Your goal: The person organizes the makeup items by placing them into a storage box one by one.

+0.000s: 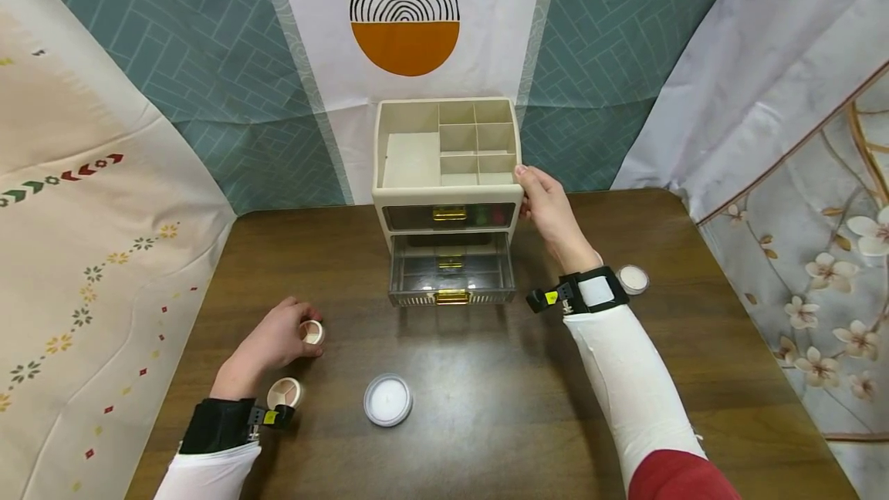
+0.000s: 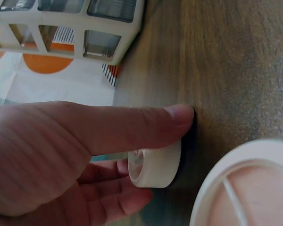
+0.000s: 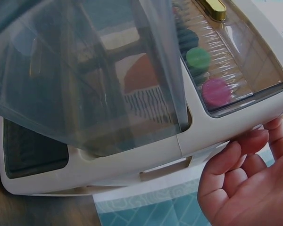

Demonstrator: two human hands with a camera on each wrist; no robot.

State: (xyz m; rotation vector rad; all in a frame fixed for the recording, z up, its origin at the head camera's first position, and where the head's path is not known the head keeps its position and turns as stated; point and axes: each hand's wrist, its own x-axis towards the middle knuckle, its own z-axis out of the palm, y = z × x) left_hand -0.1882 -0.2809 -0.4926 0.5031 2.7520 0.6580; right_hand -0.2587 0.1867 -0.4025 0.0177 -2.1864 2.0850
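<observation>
On the left of the table, my left hand (image 1: 281, 336) holds a small round makeup pot (image 2: 162, 165) between thumb and fingers, its pinkish divided face (image 1: 312, 332) showing. It is tilted on edge at the tabletop. A second makeup pot (image 1: 285, 393) with pinkish sections lies beside that wrist, and its white rim fills a corner of the left wrist view. My right hand (image 1: 552, 211) grips the right side of the cream drawer organizer (image 1: 447, 195), thumb at the top corner. In the right wrist view its fingers (image 3: 226, 162) curl against the edge. The organizer's clear lower drawer (image 1: 451, 276) is pulled out.
A round white-topped container (image 1: 387, 400) lies at the front middle, and another white-topped container (image 1: 633, 279) beyond the right wrist. Behind the organizer's upper drawer front, green (image 3: 198, 59) and pink things show. Divided compartments (image 1: 458, 139) form its top. Fabric hangs behind and along both sides.
</observation>
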